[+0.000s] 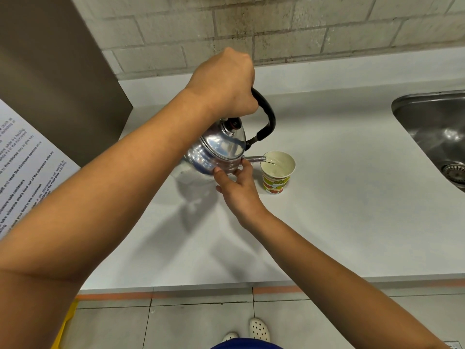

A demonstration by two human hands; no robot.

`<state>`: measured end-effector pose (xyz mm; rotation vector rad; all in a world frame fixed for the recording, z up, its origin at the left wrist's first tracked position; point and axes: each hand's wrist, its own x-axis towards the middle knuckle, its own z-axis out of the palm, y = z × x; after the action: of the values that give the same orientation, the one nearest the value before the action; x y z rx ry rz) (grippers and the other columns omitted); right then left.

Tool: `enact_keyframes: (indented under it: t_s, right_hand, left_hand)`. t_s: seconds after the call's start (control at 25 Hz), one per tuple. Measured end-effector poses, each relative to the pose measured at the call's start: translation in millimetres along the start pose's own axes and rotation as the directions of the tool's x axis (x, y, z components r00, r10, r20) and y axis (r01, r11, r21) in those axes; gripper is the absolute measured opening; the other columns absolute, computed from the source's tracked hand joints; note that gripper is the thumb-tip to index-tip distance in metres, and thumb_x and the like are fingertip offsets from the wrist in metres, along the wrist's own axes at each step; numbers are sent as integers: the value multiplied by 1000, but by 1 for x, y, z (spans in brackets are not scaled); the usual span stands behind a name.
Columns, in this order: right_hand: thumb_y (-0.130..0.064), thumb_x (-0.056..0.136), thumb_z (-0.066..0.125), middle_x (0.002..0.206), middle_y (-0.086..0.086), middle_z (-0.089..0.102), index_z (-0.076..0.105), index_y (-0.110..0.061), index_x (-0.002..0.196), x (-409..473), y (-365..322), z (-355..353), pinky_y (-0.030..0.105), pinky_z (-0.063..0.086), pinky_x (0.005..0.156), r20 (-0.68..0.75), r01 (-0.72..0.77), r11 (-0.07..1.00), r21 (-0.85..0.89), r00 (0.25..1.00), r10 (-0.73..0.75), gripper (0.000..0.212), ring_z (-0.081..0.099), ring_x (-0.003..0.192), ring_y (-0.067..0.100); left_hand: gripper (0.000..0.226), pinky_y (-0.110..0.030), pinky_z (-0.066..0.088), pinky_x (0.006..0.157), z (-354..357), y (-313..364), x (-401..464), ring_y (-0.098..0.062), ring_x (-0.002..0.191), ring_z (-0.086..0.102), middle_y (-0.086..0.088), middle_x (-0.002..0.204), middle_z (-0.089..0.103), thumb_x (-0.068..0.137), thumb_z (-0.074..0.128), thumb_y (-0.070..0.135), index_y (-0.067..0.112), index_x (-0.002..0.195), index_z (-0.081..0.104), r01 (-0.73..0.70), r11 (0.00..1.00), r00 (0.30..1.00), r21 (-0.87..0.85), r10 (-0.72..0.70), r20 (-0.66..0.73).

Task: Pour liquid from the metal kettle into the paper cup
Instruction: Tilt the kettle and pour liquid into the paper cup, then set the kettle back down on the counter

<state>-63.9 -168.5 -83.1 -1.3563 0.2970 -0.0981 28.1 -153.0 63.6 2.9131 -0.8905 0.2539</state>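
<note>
A shiny metal kettle [217, 149] with a black handle hangs tilted to the right above the white counter. My left hand [226, 84] is shut on the top of its handle. My right hand [236, 182] touches the kettle's lower body from below, fingers spread against the metal near the base of the spout. The spout's tip reaches over the rim of a paper cup [276, 172] with a green and red pattern, which stands upright on the counter. A thin clear stream runs from the spout into the cup, and liquid shows inside it.
A steel sink [435, 132] with a drain is set into the white counter [339, 222] at the right. A brick wall runs behind. A brown panel and a printed notice [25, 172] stand at the left. Tiled floor lies below the counter's front edge.
</note>
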Motion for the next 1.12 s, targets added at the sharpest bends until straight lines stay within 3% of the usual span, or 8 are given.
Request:
enact_keyframes:
  t_s: [0.48,0.56,0.68,0.72,0.84,0.92,1.0,1.12]
  right_hand:
    - [-18,83,58,120,1,51,27,-15,129,-1,0,1,45,44,101,-10,-1,999,-39,1000,1,56,53,110,20]
    - [-16,82,59,123,3,52,26,-14,130,-2,1,0,28,47,95,-13,-4,998,-56,1000,3,58,54,102,13]
    - [-11,81,59,114,-3,48,22,-13,132,-4,2,0,-4,40,67,9,-9,997,-78,1000,10,63,49,86,-6]
    - [-10,80,59,112,-4,46,22,-13,132,-5,3,1,-4,40,66,10,-11,997,-81,1000,12,64,50,88,-6]
    - [-13,77,63,129,3,35,20,-15,134,-13,5,4,17,35,93,-57,1,986,-167,998,-11,71,41,113,10]
    - [-19,79,61,137,11,24,18,-13,136,-18,1,5,23,25,101,-157,111,941,-321,973,-168,72,29,124,18]
    - [-21,80,55,133,18,28,23,-7,134,-17,-13,4,29,27,103,-186,309,852,-422,891,-415,65,31,124,28]
    - [-17,83,50,132,19,35,31,-7,133,6,-43,-3,26,25,103,-71,449,711,-541,818,-570,54,34,124,30]
  left_hand:
    - [15,-21,29,42,2,-7,-2,-26,50,43,-8,51,44,68,58,13,0,66,65,19,998,1000,-52,-20,-19]
    - [16,-23,34,44,4,-16,-4,-28,53,45,-9,52,46,68,58,15,1,66,66,48,993,999,-110,-51,-19]
    - [16,-22,35,45,8,-30,-11,-22,50,42,-5,51,45,69,61,20,8,59,62,116,975,993,-191,-121,-13]
    - [16,-22,35,44,10,-34,-14,-20,50,42,-4,51,44,70,61,20,9,58,61,137,967,990,-215,-143,-12]
    - [15,-20,31,43,15,-48,-22,-16,47,39,-2,48,43,69,62,18,10,56,60,187,935,978,-301,-207,-36]
    - [13,-20,30,43,17,-57,-28,-13,44,36,-2,46,41,69,64,17,8,59,63,207,911,968,-356,-242,-57]
    - [15,-21,27,42,19,-65,-33,-13,42,34,-2,45,40,68,65,16,7,56,61,227,890,959,-395,-275,-68]
    - [27,-20,27,42,23,-73,-42,-13,42,34,-1,44,39,66,66,16,16,44,51,262,860,945,-437,-320,-64]
